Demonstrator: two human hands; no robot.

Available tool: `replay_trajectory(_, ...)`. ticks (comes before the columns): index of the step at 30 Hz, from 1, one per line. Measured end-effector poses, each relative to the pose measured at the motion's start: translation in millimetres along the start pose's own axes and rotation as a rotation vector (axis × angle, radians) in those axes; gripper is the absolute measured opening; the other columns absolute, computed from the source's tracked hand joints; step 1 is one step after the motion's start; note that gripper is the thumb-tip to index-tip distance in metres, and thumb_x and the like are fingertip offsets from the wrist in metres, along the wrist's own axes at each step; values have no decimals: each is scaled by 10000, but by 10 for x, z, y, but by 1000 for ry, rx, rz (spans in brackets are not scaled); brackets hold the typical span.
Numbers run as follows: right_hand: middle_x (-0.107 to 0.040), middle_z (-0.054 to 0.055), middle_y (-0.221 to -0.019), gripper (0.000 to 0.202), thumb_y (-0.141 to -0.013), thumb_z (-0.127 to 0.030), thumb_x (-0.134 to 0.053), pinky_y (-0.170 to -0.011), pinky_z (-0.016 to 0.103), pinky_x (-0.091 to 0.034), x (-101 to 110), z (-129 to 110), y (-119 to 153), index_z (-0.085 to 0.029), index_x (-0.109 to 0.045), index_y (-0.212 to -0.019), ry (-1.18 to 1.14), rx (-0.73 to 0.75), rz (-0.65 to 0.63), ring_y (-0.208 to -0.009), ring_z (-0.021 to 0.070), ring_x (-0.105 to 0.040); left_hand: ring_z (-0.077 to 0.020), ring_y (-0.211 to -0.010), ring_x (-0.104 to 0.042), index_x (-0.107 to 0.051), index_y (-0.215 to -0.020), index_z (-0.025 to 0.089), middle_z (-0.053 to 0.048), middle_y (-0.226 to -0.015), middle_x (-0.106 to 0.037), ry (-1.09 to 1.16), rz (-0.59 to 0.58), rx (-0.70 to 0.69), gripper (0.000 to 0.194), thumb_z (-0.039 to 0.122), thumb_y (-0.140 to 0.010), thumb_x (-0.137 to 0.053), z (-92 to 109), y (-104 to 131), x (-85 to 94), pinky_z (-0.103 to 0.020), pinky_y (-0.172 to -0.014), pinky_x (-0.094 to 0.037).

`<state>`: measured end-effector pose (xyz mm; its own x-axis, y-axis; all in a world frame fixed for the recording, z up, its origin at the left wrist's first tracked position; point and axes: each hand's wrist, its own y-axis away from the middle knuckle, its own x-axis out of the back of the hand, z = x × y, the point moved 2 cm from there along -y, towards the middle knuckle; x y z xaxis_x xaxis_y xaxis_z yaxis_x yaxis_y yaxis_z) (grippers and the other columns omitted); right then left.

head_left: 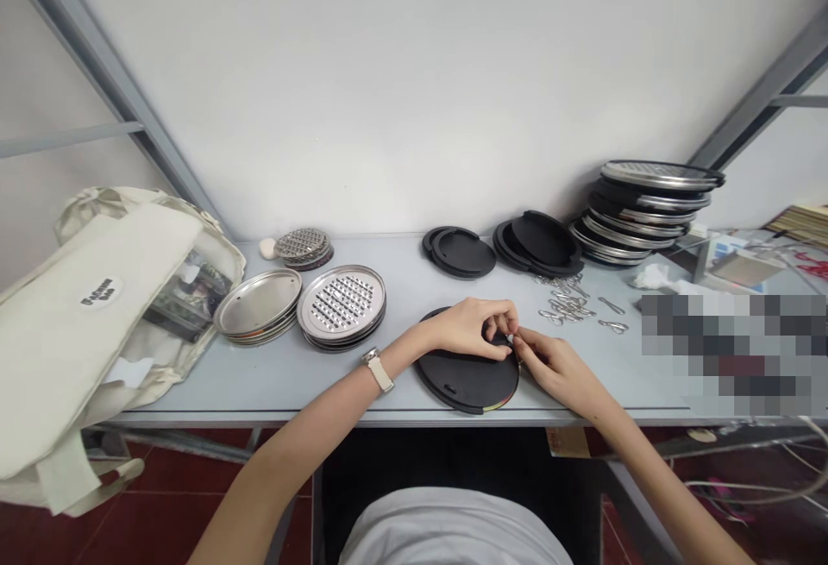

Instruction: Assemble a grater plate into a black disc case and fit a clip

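Observation:
A round black plastic disc (469, 379) lies flat near the table's front edge, with a thin coloured strip along its lower right rim. My left hand (471, 329) arches over its upper part, fingers curled and closed at the right rim. At the same spot my right hand (551, 363) pinches with thumb and forefinger, its fingertips meeting those of the left. A tiny pale, shiny piece (510, 339) shows between them, too small to name. Several wire clips (567, 306) lie in a loose heap beyond my right hand.
Left stand stacks of round metal graters (341, 302), plain metal discs (257, 302) and small graters (303, 246). Black discs (462, 252) and black round trays (543, 241) lie at the back. A tall grater stack (647, 211) stands right; a cream bag (84, 315) sits far left.

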<state>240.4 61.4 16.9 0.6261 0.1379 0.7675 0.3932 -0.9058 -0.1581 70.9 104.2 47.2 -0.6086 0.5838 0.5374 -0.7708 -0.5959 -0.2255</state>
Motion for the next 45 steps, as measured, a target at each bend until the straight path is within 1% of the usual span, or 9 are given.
replay_trajectory(9,-475,-28,-568,304,-938,-360,-355,-512,238,-332,-19,28,5,-191,-485,-721,-11,2,-6,-536,122,-416,-84,-688,-509,-542,-906,176,4,-855,-597,21,-5,-67,237,99,-703,-637,-63,1,-10,-207,-661,-435)
replay_trajectory(15,-481,-27,-580,307,-949,-372,-343,-528,243,-344,-20,21,12,-199,-474,-732,-11,4,1,-545,127,-425,-91,-707,-500,-544,-895,172,-6,-886,-599,-13,-21,-1,212,97,-708,-615,-55,-9,-3,-216,-668,-434)
replay_trajectory(18,-498,-23,-600,295,-960,-372,-327,-541,245,-360,-24,24,10,-205,-482,-773,-12,13,6,-555,133,-442,-98,-718,-499,-537,-884,170,-17,-917,-580,-48,11,-3,224,112,-691,-632,-52,-20,-3,-233,-678,-444)
replay_trajectory(23,-479,-36,-587,308,-968,-392,-321,-544,246,-358,-34,35,-4,-223,-405,-725,6,14,31,-539,134,-453,-108,-729,-527,-502,-972,181,15,-795,-542,-12,63,10,324,150,-693,-663,-110,-16,-23,-236,-688,-459)
replay_trajectory(25,-484,-35,-589,307,-968,-393,-320,-551,248,-362,-33,34,-10,-225,-408,-727,13,10,32,-540,138,-460,-103,-711,-532,-485,-998,188,26,-773,-537,4,52,-7,364,154,-687,-673,-120,-10,-31,-224,-660,-455)
replay_trajectory(30,-586,-1,-658,267,-959,-365,-337,-586,262,-395,-17,10,-11,-215,-495,-805,1,23,15,-588,160,-525,-94,-695,-520,-488,-976,184,13,-814,-536,4,13,-45,366,146,-667,-681,-78,-7,-38,-217,-633,-444)
replay_trajectory(34,-547,-15,-588,288,-941,-338,-353,-540,250,-369,-6,7,-7,-211,-466,-708,33,29,17,-537,144,-485,-89,-686,-514,-491,-957,184,-12,-914,-550,-35,20,-21,343,160,-671,-678,-39,-12,-34,-227,-642,-441)
replay_trajectory(37,-523,-23,-565,297,-937,-339,-353,-526,245,-356,-8,14,-7,-209,-454,-689,42,30,19,-518,137,-469,-92,-694,-520,-487,-965,190,-13,-928,-565,-52,-4,2,337,155,-682,-667,-40,-8,-38,-224,-651,-439)
replay_trajectory(45,-508,-29,-540,316,-940,-361,-353,-516,247,-333,-11,26,-11,-209,-459,-684,63,11,32,-497,133,-453,-107,-737,-544,-478,-1008,198,-12,-897,-582,-27,3,-95,346,152,-705,-638,-98,-2,-57,-234,-703,-469)
